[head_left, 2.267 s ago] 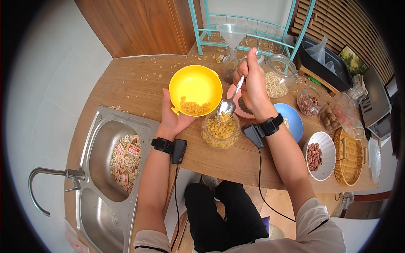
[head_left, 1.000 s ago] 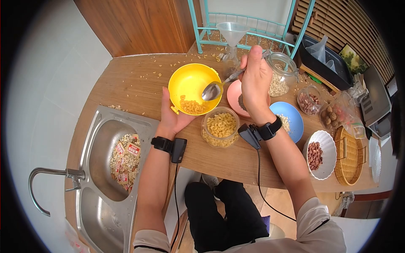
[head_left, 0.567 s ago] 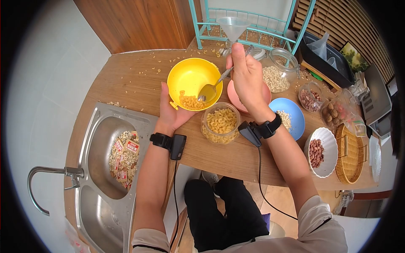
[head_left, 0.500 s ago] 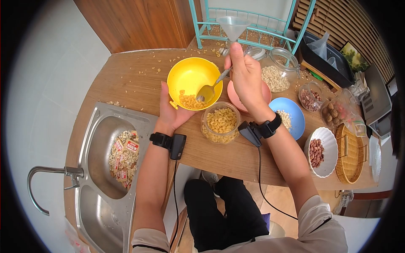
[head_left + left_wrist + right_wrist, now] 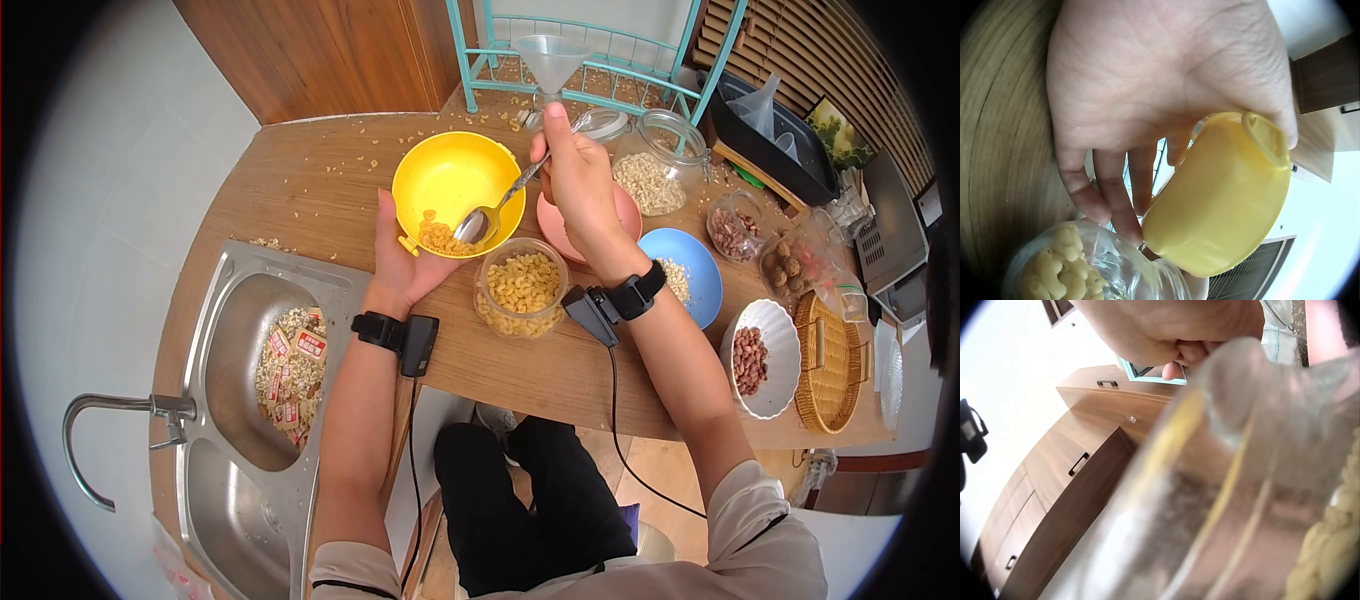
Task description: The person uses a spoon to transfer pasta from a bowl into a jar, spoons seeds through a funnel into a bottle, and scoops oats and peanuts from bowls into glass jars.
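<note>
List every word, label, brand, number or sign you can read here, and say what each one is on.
No text can be read with certainty.
Red-and-white packets in the sink basin: printed marks, too small to read.
Clear plastic bag by the sink: faint red marks, too blurred to read.
Black device at the right wrist view's edge: a pale patch, too blurred to tell whether it bears text.

Near the centre, a yellow bowl (image 5: 455, 175) is framing a silver spoon (image 5: 473, 226); pink (image 5: 624, 212) and blue plates (image 5: 706, 282) are showing rightward. A turquoise rack (image 5: 461, 60) is standing out at upper centre, a golden-tan, woven-patterned basket (image 5: 833, 385) at right.
</note>
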Available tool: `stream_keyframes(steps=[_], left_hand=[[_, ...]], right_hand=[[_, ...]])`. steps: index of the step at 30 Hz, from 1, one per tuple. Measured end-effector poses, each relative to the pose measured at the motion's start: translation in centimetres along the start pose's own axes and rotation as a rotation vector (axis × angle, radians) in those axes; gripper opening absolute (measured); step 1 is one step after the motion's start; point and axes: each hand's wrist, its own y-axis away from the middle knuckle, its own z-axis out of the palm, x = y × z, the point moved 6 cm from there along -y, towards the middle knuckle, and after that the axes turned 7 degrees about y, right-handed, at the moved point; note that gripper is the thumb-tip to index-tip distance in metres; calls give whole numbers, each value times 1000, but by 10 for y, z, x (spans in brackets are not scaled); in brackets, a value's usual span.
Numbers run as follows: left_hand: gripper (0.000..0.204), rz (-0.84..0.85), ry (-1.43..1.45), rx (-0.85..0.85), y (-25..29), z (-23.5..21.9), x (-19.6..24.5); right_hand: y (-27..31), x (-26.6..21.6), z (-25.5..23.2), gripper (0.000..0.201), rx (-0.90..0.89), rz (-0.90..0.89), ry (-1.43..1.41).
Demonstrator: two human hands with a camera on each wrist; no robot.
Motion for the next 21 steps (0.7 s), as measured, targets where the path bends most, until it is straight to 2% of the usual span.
stream_keyframes(steps=[5, 17, 21], left_hand=[[103, 4, -28, 26, -1, 0, 0], [103, 4, -59, 5, 0, 0, 1], [95, -2, 40, -46, 1, 1, 1]], right_hand=[[-3, 6, -3, 58, 22, 27, 19], [-4, 11, -7, 47, 55, 155, -142], [-3, 10, -8, 47, 67, 182, -191]])
